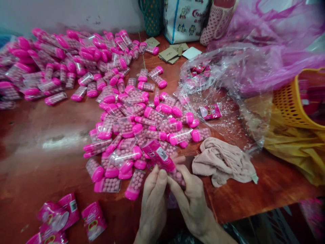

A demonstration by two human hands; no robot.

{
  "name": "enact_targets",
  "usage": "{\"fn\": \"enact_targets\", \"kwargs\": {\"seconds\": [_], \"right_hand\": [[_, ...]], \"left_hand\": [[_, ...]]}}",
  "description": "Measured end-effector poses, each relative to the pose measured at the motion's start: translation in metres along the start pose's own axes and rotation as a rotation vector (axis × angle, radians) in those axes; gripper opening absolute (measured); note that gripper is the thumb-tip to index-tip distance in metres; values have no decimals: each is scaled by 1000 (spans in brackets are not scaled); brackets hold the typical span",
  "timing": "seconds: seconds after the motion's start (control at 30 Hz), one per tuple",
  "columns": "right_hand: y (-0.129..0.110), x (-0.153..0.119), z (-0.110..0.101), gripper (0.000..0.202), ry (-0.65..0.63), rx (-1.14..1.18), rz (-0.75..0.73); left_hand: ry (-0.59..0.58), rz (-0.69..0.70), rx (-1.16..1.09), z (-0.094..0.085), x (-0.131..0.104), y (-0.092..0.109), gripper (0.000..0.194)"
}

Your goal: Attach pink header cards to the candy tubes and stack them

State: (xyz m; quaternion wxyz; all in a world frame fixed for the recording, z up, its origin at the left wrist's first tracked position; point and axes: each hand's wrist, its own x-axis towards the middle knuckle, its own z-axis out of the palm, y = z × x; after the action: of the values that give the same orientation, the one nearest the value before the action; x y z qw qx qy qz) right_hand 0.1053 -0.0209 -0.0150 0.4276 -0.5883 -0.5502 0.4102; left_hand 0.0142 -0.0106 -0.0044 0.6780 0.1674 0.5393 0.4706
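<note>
Printed sleeve [158, 154] and clear container [179, 178] are both in the hands, just left of the cloth [223, 162]. Left hand [153, 200], farther left of the cloth: thumb and bent fingers pinch the sleeve at its lower edge. Right hand [190, 200], near side of the cloth and left of it: fingers wrap the container, thumb in toward the sleeve. Neither hand is released. Sleeve sticks up and tilts away from the person, barcode patch [162, 153] showing. Container is mostly covered by fingers; can't tell where its cap sits or how far it is inside the sleeve.

Handling, judged by look: sleeve is thin, light film, soft and floppy, creases easily, could tear or bunch if pulled hard at one corner. Best hold is a light pinch at both edges of the opening, not mid-panel. Container looks light, stiff and smooth, likely slippery; the balls inside probably shift and rattle. Best hold is by its two narrow sides, low down; a hard squeeze on the clear faces could flex or crack them.

Loose containers [127, 125] with pink caps are heaped left of the cloth, a bigger heap [63, 61] beyond them, farther left of the cloth. Wrapped packs [93, 220] are well left of the cloth and nearer the person. Clear plastic bag [223, 73] is beyond the cloth, with a flat printed piece [210, 112] by it. Yellow basket [286, 101] is right of and beyond the cloth.
</note>
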Motion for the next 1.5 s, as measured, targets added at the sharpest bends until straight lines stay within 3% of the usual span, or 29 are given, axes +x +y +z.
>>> {"fn": "enact_targets", "kwargs": {"seconds": [0.1,0.2,0.4,0.57,0.67,0.83,1.0,1.17,1.3,1.5], "right_hand": [[10,7,0,26,124,-403,-277],[13,6,3,34,141,-554,-304],[6,-9,6,55,10,-117,-58],[3,-12,6,24,-49,321,322],[0,-13,5,20,-78,429,427],[-6,-16,-1,26,97,281,339],[-3,-17,7,23,128,58,82],[2,-15,13,21,100,-78,-57],[-3,-10,7,18,-10,7,-2],[-10,-9,7,22,3,145,152]], "left_hand": [[-22,88,-164,4,4,-2,32],[70,62,-238,8,6,0,31],[89,-93,-255,9,11,12,23],[8,-134,-219,7,12,15,32],[7,-108,-200,7,8,11,31],[-89,-146,-289,5,6,2,33],[-115,-173,-359,-2,15,5,44],[-72,-90,-328,-5,19,9,29],[-106,-83,-295,-2,18,7,31],[-150,-13,-344,-2,18,1,31]]}}
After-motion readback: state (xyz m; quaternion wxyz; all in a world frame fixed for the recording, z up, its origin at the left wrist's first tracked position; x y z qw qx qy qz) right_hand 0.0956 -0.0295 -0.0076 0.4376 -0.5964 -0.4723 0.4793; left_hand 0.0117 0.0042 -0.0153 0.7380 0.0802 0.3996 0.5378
